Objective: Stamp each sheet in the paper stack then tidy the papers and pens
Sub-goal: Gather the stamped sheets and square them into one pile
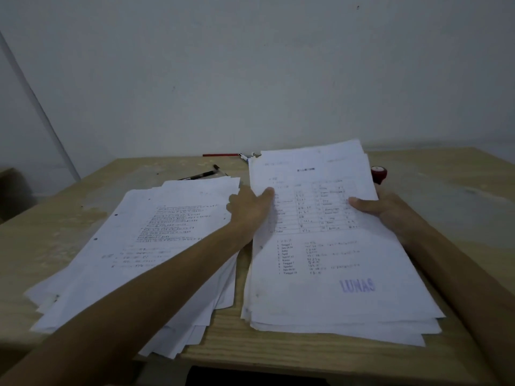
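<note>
Head view, wooden table (278, 355) against a plain pale wall (250, 65).

Two piles of printed sheets lie side by side on the table. Right pile (334, 274): fairly squared, top sheet carries a printed chart and lists, with a blue "LUNAS" stamp mark (357, 285) near its lower right corner. Left pile (133, 246): loosely fanned, edges splayed, its near corner overhanging the table's front edge; top sheet shows lines of print, no stamp mark readable on it.

Left hand (248, 210): at the left edge of the right pile, thumb lying on the top sheet, remaining fingers tucked beneath the edge. Grip is clamped on the paper. Forearm crosses over the left pile.

Right hand (384, 208): at the right edge of the same pile, thumb on top of the sheet, fingers hidden under the paper. Grip likewise clamped on the pile. The far end of the pile looks raised off the table.

Stamp (378, 174): red top, standing just beyond the right hand, partly hidden by the pile's edge.

Pens: black pen (200, 175) on the table beyond the left pile; red pen (221, 155) farther back near the wall. Something small and white lies at the red pen's right end, too small to identify.
</note>
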